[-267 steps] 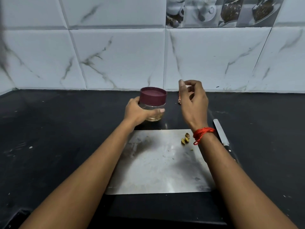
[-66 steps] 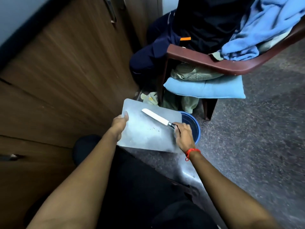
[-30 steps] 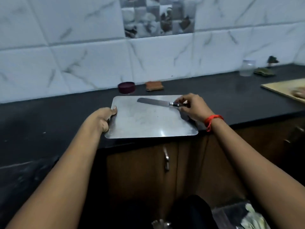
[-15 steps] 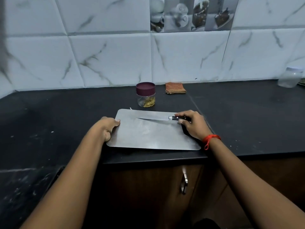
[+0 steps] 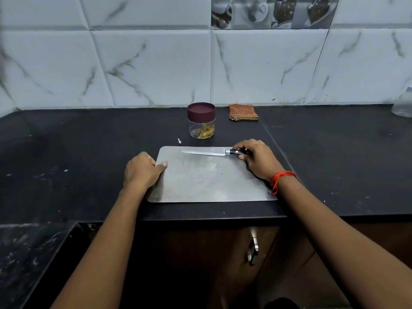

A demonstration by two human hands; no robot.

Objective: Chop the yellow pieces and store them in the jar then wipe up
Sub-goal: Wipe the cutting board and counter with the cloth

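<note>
Here, left hand [image 5: 142, 170] pinching board [image 5: 207, 184] edge, right hand [image 5: 259, 162] curled round knife [image 5: 205, 152] handle

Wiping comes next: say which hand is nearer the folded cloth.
Right. The right hand, gripping the knife, sits just in front of the cloth; the left hand, holding the board, is well left of the cloth.
</note>
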